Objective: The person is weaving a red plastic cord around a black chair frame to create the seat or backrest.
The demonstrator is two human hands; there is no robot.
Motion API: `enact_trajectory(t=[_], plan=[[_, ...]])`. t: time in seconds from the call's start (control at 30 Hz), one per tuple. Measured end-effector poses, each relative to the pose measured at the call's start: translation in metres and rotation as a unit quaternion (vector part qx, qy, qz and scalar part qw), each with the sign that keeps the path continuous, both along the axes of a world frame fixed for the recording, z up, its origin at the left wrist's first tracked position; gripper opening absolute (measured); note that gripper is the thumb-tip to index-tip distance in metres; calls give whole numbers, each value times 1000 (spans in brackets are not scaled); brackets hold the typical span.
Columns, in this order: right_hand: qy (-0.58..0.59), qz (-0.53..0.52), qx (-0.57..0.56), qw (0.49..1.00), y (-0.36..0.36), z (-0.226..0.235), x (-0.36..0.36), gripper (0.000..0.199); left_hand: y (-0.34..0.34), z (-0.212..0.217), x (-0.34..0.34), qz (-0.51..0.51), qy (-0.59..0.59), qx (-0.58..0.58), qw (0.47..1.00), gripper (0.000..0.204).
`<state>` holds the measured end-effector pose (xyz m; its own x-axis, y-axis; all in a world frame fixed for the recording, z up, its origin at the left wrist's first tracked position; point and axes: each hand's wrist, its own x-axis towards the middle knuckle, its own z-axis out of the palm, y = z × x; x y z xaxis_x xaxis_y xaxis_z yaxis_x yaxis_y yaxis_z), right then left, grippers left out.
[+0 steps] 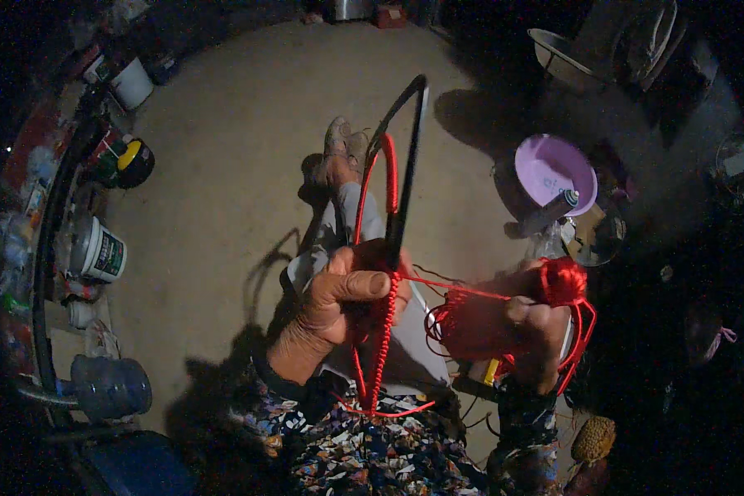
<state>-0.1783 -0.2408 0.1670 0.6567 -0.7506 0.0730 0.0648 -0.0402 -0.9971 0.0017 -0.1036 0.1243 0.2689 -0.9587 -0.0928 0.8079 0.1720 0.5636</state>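
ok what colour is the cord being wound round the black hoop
Red; the cord wraps the black hoop, clearest in the head view.

The left hand covers part of the black hoop (its lower end unseen), and dark corners hide clutter.

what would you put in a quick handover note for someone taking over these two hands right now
Left hand: shut on the black hoop frame, thumb pressed where the red cord wraps it.
Right hand: shut on a bundle of red cord, with one strand pulled taut across to the frame.
Done: a knotted red stretch runs down the lower frame, and red wrap covers part of the upper side.
Left: the upper frame near the tip is bare black.
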Motion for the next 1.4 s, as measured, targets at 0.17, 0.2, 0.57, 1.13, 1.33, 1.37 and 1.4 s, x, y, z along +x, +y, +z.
enact_trajectory(t=[0.17,0.2,0.57,1.13,1.33,1.37,1.4], plan=[[126,53,8,991,-3,-30,13,17,10,-37,8,1,88,-49,995,35],[117,93,37,988,-5,-38,17,16,12,-41,10,-18,145,-83,986,32],[97,121,116,981,-6,-55,49,18,19,-48,20,5,79,-90,993,34],[74,60,142,985,-8,-54,50,18,15,-37,19,47,60,-89,993,35],[85,146,97,981,1,-31,57,20,23,-9,20,17,54,-185,981,34],[81,153,100,980,5,-26,61,20,29,-5,20,5,54,-210,976,33],[79,155,78,982,5,-22,61,21,28,-4,19,-4,70,-232,970,32]])
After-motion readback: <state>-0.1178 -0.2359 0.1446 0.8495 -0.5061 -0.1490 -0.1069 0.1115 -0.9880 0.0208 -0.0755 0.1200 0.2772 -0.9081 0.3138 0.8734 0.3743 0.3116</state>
